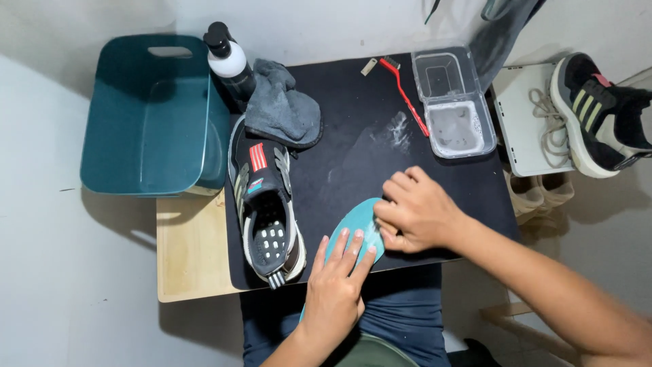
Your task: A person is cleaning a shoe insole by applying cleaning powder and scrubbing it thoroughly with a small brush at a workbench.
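Midway, we pinned the teal insole (356, 221) flat under our left hand (336, 285); our right hand (418, 211), curled, scrubbed it, sneaker (265, 204) untouched.

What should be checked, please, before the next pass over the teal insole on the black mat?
1. Insole held down: ok. The left hand lies flat on the teal insole.
2. Working hand in place: ok. The right hand is curled on the insole's upper end; what its fingers hold is hidden.
3. Insole fully on the black mat: not ok. Its near end runs off the mat edge toward the lap.
4. Red-handled brush within reach: ok, lying on the mat beside the clear container.
5. Grey cloth at hand: ok, behind the shoe.
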